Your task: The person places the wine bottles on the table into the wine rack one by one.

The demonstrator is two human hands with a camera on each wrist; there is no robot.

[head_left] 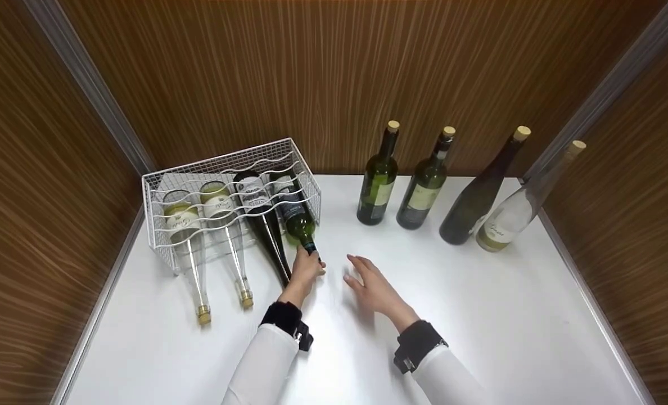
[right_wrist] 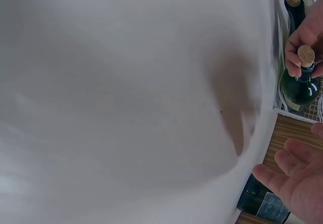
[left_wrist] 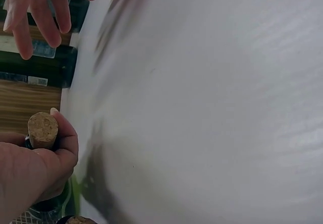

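In the head view my left hand (head_left: 307, 267) grips the neck of a green wine bottle (head_left: 299, 224), which lies in the right end of a white wire rack (head_left: 315, 194). The bottle's cork (left_wrist: 43, 129) pokes out between thumb and fingers in the left wrist view. Beside it in the rack lie a dark long-necked bottle (head_left: 266, 225) and two clear bottles with pale labels, a left one (head_left: 183, 219) and a right one (head_left: 220, 208), necks toward me. To the right, my right hand (head_left: 374, 287) hovers over the table with fingers extended, holding nothing.
Standing at the back right are a green bottle (head_left: 378, 183), a second green bottle (head_left: 424, 188), a dark tall bottle (head_left: 474, 205) and a clear tall bottle (head_left: 517, 216), all corked. Wood-grain panels (head_left: 323, 73) wall in the white table (head_left: 480, 315) at the back and sides.
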